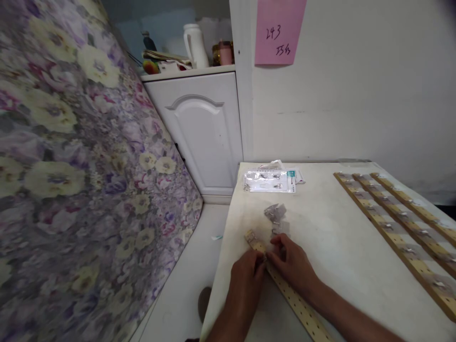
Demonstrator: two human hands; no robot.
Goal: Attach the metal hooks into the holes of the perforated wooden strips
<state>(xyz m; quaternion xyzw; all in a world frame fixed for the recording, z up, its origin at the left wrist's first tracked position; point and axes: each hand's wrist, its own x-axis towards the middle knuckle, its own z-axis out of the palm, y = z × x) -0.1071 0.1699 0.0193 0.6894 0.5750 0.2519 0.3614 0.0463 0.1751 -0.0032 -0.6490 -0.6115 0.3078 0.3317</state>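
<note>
A long wooden strip with rows of small holes [295, 299] lies slantwise on the white table [338, 237]. My left hand [245, 278] and my right hand [290, 263] meet over its far end, fingers pinched together on the strip and on something small I cannot make out. Just beyond the fingers lies a small clear bag of metal hooks [275, 213]. Farther back rests a flat clear packet of hooks [270, 181].
Three wooden strips fitted with metal hooks [399, 223] lie side by side at the table's right. A flowered cloth surface [71, 166] fills the left. A white cabinet [199, 133] stands behind, with a white jug [195, 45] on top. A pink note [280, 31] hangs on the wall.
</note>
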